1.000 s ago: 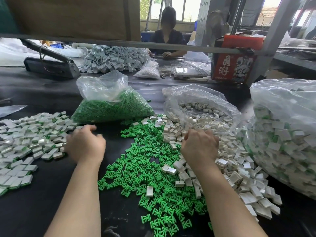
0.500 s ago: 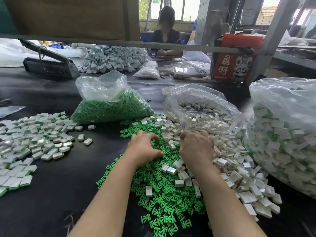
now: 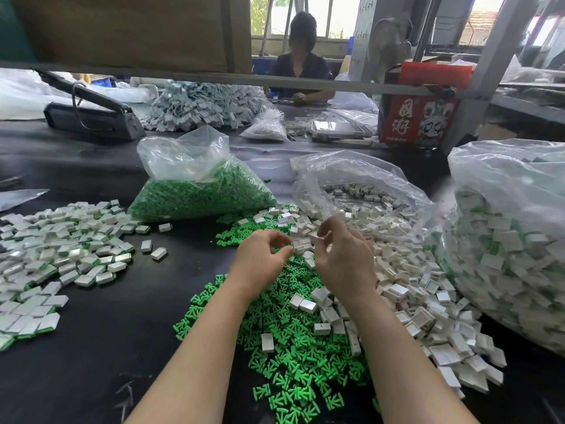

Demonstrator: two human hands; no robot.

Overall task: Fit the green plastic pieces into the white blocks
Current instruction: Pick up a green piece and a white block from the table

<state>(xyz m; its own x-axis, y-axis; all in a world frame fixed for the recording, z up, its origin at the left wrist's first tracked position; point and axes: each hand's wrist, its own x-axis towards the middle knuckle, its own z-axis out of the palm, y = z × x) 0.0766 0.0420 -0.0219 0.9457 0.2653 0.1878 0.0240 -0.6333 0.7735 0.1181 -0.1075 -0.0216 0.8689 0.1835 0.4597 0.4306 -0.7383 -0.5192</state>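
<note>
I'm looking at a black table (image 3: 91, 347) that's carrying loads: loose green pieces (image 3: 290, 356) lying centre-bottom, white blocks (image 3: 412, 316) spilling to their right, finished blocks (image 3: 55, 255) sitting at left, clear bags of green (image 3: 198, 191) and white (image 3: 360, 197) parts resting mid-frame, and a big full bag (image 3: 513, 255) sitting at right.
</note>
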